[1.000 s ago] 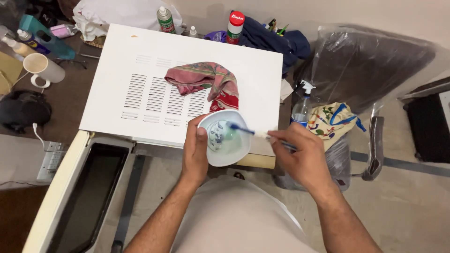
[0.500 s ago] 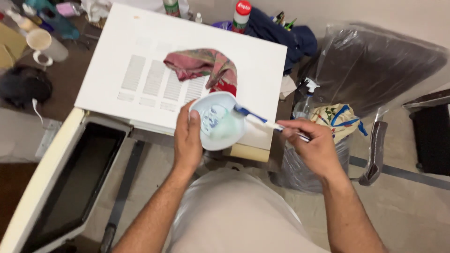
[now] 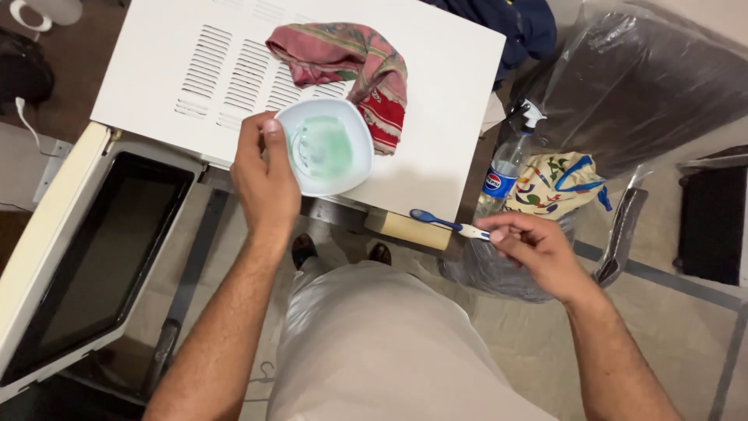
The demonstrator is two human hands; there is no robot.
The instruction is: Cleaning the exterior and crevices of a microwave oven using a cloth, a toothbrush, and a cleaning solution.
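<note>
The white bowl (image 3: 326,146) of pale green liquid rests on the white appliance top (image 3: 444,93), its rim gripped by the left hand (image 3: 265,183), while the right hand (image 3: 534,253) pinches a blue toothbrush (image 3: 446,224) well apart from it.

There are two hands: the left hand (image 3: 265,183) and the right hand (image 3: 538,253). There is one white bowl (image 3: 323,146), one blue toothbrush (image 3: 444,224), one crumpled cloth (image 3: 351,58), one spray bottle (image 3: 506,168), and one white microwave (image 3: 156,70).
</note>
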